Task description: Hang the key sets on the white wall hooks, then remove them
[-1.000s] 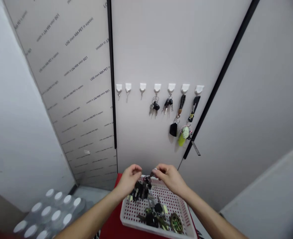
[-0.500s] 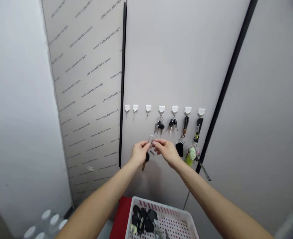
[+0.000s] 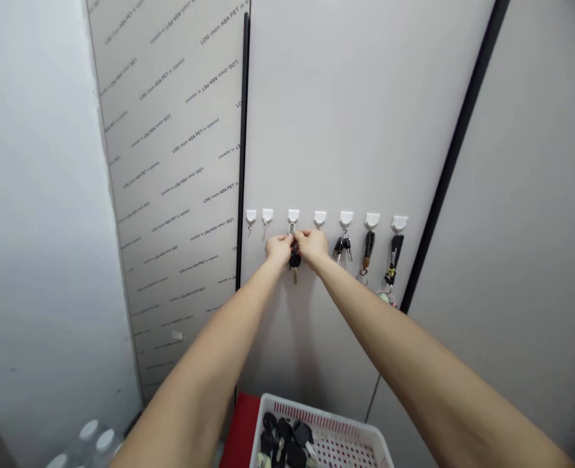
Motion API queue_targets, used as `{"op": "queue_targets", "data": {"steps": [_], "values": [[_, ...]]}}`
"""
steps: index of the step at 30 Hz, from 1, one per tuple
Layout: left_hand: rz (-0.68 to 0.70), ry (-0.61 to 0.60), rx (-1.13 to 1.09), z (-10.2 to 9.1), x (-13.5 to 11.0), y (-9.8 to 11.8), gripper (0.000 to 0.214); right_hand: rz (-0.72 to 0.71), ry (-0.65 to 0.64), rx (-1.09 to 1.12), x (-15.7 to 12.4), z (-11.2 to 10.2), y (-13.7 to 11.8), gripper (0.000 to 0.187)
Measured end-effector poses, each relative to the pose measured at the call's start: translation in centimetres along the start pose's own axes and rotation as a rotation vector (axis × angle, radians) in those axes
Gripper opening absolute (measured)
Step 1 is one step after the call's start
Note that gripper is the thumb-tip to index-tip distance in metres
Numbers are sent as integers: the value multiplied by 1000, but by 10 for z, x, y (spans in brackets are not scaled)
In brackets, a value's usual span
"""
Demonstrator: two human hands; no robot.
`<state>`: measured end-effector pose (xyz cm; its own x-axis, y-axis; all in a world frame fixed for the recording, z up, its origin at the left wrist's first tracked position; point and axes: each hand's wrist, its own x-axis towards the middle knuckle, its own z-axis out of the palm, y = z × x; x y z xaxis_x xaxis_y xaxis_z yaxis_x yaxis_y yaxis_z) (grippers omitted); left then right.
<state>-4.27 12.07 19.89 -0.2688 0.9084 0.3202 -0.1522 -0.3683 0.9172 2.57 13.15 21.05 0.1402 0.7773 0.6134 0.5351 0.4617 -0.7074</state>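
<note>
My left hand [image 3: 280,249] and my right hand [image 3: 313,246] meet at the third white hook [image 3: 293,215] from the left. Between them they pinch a bunch of keys [image 3: 294,261], whose metal ring shows just above the fingertips, at the hook. Whether the ring is over the hook's tip, I cannot tell. A black key head and a metal blade hang below my fingers. My right hand covers whatever is under the fourth hook [image 3: 320,218]. Keys with black heads [image 3: 342,247] hang from the fifth hook [image 3: 346,218], right of that hand.
A braided black key strap [image 3: 368,247] and a black lanyard [image 3: 395,257] hang farther right. Two hooks at the left carry no keys. Below, a white basket [image 3: 336,416] with several black keys stands on something red [image 3: 243,422]. Capped bottles [image 3: 88,439] stand at lower left.
Both hands have risen with the keys from below the hook row to the third hook. My right hand now hides the keys under the fourth hook.
</note>
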Motion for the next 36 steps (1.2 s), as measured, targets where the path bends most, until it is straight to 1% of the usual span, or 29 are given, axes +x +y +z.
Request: {"op": "queue_targets", "data": {"steps": [4, 8, 10, 12, 13, 14, 15, 17, 18, 19, 20, 22, 24, 26, 28, 30, 32, 34, 36], "values": [[-16, 10, 10, -2, 3, -7, 14, -18, -18, -43, -3, 4, 3, 21], [-14, 50, 32, -8, 5, -12, 9, -12, -68, -53, -16, 2, 5, 21], [-25, 71, 38, -14, -2, -16, 7, -3, -91, -41, -28, -2, 10, 23], [-12, 66, 35, -22, -19, -26, 10, -10, -139, -9, -46, -9, 20, 25], [-2, 35, 37, -28, -32, -34, 12, -13, -186, 8, -59, -13, 28, 25], [2, -20, 47, -35, -47, -45, 12, -11, -255, 21, -74, -17, 38, 25], [-13, -103, 75, -43, -66, -57, 13, 5, -347, 25, -91, -22, 49, 24], [-124, -287, 197, -61, -106, -86, 13, 67, -563, 2, -131, -31, 74, 23], [-184, -359, 288, -70, -125, -101, 14, 102, -664, -18, -152, -35, 87, 22], [-216, -415, 384, -79, -143, -115, 15, 126, -736, -46, -172, -39, 100, 21], [-222, -477, 483, -87, -158, -128, 15, 129, -792, -91, -191, -41, 111, 20], [-144, -615, 702, -99, -180, -146, 16, 116, -847, -202, -223, -46, 129, 17], [-2, -753, 905, -104, -192, -155, 18, 89, -863, -313, -244, -48, 139, 16], [117, -872, 1062, -105, -199, -157, 20, 64, -859, -399, -256, -48, 142, 16], [176, -941, 1171, -102, -203, -157, 20, 33, -862, -443, -261, -47, 141, 14], [187, -959, 1236, -100, -206, -158, 20, 3, -884, -451, -263, -47, 141, 12], [174, -939, 1257, -99, -208, -159, 23, 3, -912, -448, -263, -49, 143, 11], [157, -926, 1256, -100, -209, -160, 27, 50, -919, -447, -263, -52, 146, 13], [154, -932, 1256, -101, -209, -160, 29, 97, -930, -394, -265, -58, 147, 16]]}}
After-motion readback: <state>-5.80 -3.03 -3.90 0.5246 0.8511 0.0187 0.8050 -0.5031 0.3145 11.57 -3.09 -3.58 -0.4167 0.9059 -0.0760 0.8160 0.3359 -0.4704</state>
